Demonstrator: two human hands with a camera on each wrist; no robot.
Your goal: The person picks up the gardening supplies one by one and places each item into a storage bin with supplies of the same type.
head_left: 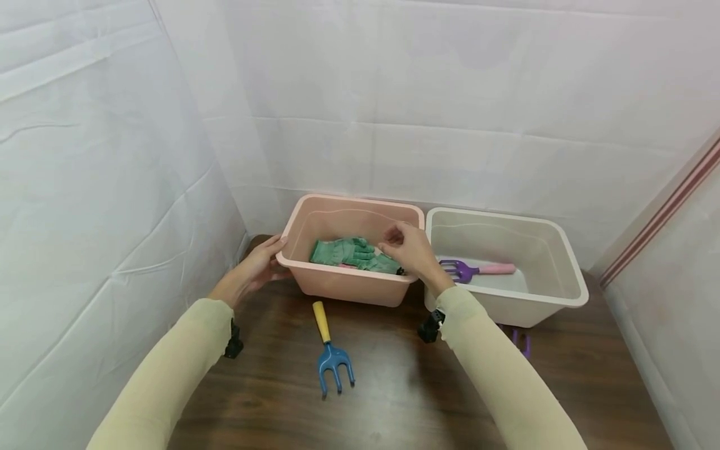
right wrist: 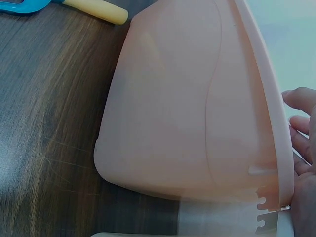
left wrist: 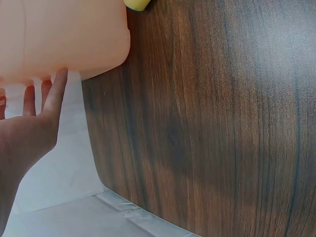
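Note:
My left hand point(head_left: 255, 265) holds the left end of a pink plastic bin point(head_left: 349, 282), with fingers at its rim and others below it. In the left wrist view, fingers point(left wrist: 55, 94) touch the bin's wall. Over the bin's right side hovers my right hand point(head_left: 409, 249), its fingers loosely curled and nothing visible in them. Green gloves point(head_left: 340, 251) lie inside the bin, with a bit of pink under them. In the right wrist view, the right fingers point(right wrist: 298, 101) show just past the bin's rim point(right wrist: 276, 113).
A blue hand fork with a yellow handle point(head_left: 322, 322) lies on the dark wooden table point(head_left: 270, 375). To the right stands a white bin point(head_left: 506, 300) holding a purple hand fork with a pink handle point(head_left: 464, 271). Purple prongs point(head_left: 525, 344) show beside my right sleeve. White cloth point(head_left: 450, 94) hangs behind.

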